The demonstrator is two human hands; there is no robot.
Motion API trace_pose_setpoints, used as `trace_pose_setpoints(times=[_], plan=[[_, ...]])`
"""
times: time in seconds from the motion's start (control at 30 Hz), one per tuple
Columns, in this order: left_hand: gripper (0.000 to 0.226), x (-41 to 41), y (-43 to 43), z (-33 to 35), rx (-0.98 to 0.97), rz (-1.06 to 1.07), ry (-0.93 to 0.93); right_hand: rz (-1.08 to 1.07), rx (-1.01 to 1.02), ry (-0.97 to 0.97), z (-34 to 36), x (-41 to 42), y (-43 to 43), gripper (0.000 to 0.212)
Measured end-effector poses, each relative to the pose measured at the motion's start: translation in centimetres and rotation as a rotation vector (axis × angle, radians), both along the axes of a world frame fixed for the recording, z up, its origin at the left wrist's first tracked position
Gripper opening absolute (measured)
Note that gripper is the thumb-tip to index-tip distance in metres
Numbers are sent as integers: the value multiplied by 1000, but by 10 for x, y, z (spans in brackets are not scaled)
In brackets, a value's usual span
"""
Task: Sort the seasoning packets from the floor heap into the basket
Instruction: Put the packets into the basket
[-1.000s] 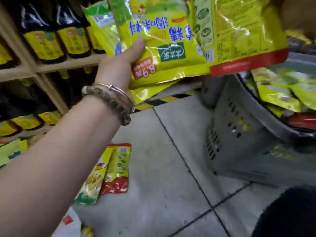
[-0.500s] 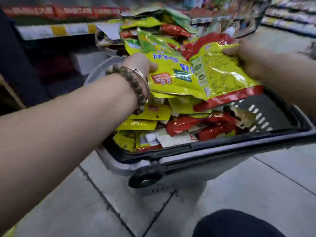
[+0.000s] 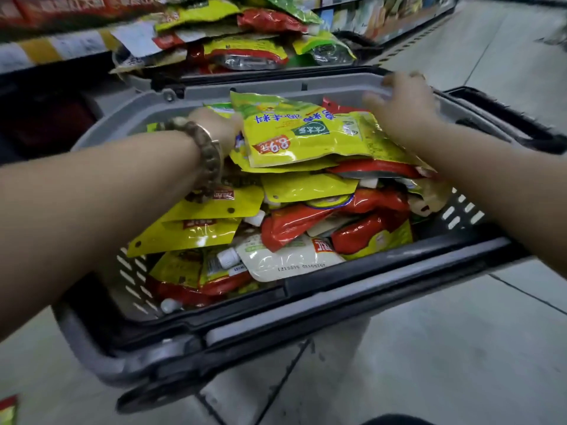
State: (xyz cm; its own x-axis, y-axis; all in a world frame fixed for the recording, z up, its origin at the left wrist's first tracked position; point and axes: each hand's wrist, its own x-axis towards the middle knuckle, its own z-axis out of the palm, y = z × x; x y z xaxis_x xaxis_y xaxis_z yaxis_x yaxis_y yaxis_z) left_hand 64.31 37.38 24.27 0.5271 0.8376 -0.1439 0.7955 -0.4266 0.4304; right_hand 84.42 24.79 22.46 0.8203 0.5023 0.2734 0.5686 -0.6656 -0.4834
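- Brought the yellow packets (image 3: 306, 133) down from above the basket (image 3: 270, 87) and laid them on top of the pile inside.
- Kept the left hand (image 3: 219, 130) pinching their left edge.
- Slid the right hand (image 3: 405, 107) across their far end; too blurred to tell its fingers' state.
- Only needed letting go, probably.

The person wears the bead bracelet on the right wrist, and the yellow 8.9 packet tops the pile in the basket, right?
No: the head view shows the bead bracelet on the left wrist. The yellow 8.9 packet does top the pile in the basket.
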Motion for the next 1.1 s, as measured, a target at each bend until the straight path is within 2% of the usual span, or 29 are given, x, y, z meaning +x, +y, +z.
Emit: trace_pose_setpoints(times=[0.07, 0.1, 0.13, 0.17, 0.2, 0.23, 0.37, 0.5, 0.6, 0.67, 0.77, 0.83, 0.97, 1.1], plan=[[23, -10, 8, 5, 89, -29, 51, 365, 137, 133, 13, -35, -2, 63], [20, -16, 11, 5, 128, -29, 32, 536, 59, 195, 16, -59, -4, 72], [22, -21, 12, 6, 148, -40, 13, 668, -118, 158, 13, -77, -5, 82], [26, -26, 16, 4, 176, -54, 6, 733, -337, 32, 8, -88, -4, 90], [28, -30, 17, 1, 201, -75, 9, 746, -482, -116, 2, -92, -2, 94], [29, -33, 18, 1, 228, -97, 8, 739, -539, -213, -1, -93, -1, 92], [26, -53, 25, 0, 307, -196, 71, 697, -518, -291, 0, -77, -6, 64], [31, -68, 28, -3, 403, -291, 379, 499, -452, -489, 11, -66, -17, 57], [61, -69, 23, 1, 580, -215, 592, 439, -513, -502, 14, -60, -21, 56], [70, -64, 19, 2, 610, -190, 492, 504, -571, -362, 12, -60, -16, 61], [74, -51, 16, -14, 411, -343, 313, 582, -436, 1, 19, -65, -11, 75], [77, -44, 15, -29, 308, -385, 328, 629, -375, 71, 22, -66, -10, 76], [78, -38, 15, -38, 309, -386, 295, 575, -583, -214, 6, -67, 6, 66], [75, -38, 14, -41, 301, -387, 263, 563, -735, -297, -5, -68, 13, 70]])
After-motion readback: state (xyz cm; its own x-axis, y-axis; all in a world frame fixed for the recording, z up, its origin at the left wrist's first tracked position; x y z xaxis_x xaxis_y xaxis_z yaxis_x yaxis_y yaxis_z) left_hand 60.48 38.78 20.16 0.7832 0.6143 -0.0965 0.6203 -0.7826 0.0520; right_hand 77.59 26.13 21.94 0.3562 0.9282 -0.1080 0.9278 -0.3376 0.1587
